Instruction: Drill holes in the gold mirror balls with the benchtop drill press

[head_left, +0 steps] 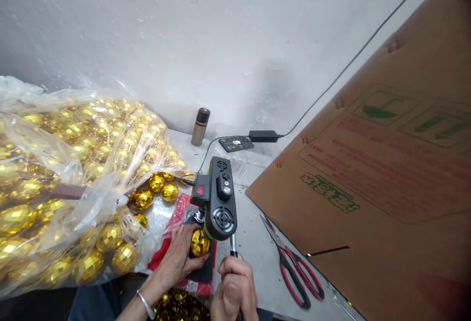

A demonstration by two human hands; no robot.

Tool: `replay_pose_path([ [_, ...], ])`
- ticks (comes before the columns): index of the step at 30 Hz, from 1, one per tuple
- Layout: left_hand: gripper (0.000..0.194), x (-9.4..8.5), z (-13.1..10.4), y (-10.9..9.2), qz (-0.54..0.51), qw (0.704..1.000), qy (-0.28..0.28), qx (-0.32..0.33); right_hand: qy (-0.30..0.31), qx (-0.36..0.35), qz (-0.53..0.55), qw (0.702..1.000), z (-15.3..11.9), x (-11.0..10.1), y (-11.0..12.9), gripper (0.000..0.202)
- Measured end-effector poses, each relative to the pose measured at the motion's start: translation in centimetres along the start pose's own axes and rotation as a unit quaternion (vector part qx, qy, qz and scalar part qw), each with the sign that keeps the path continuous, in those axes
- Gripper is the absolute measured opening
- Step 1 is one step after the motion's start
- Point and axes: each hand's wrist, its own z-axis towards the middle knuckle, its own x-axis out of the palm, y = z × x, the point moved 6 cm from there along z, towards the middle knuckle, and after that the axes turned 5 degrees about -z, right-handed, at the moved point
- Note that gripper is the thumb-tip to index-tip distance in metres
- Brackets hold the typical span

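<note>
My left hand (178,252) is closed round a gold faceted ball (199,242), thumb and fingers on its sides. The ball rests on the dark base of a small press-like machine (221,198), below the machine's black and green top housing. My right hand (235,284) is wrapped round a lever handle (233,245) on the machine's near right side. Red plastic (180,210) lies under and around the base. Several loose gold balls sit left of the machine, beside a clear bag (84,178) full of similar balls.
Red-and-black scissors (294,269) lie on the grey table to the right, beside a large cardboard box (368,164). At the back stand a metallic cylinder with a black top (200,127) and a black adapter (263,136) with its cable. More gold pieces (180,306) lie below the table edge.
</note>
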Motion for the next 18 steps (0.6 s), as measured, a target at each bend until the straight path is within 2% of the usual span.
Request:
replay_pose_path([
  [5, 0.043, -0.03, 0.06, -0.1, -0.001, 1.0, 0.001, -0.006, -0.011, 0.003, -0.006, 1.0, -0.2, 0.11, -0.32, 0.035],
  [14, 0.04, -0.34, 0.18, -0.49, -0.007, 1.0, 0.008, -0.016, -0.066, -0.042, -0.024, 0.997, -0.14, 0.49, 0.03, 0.038],
  [18, 0.039, -0.36, 0.3, -0.58, -0.003, 1.0, 0.014, -0.026, -0.062, -0.062, -0.03, 0.996, -0.8, 0.72, -0.68, 0.036],
])
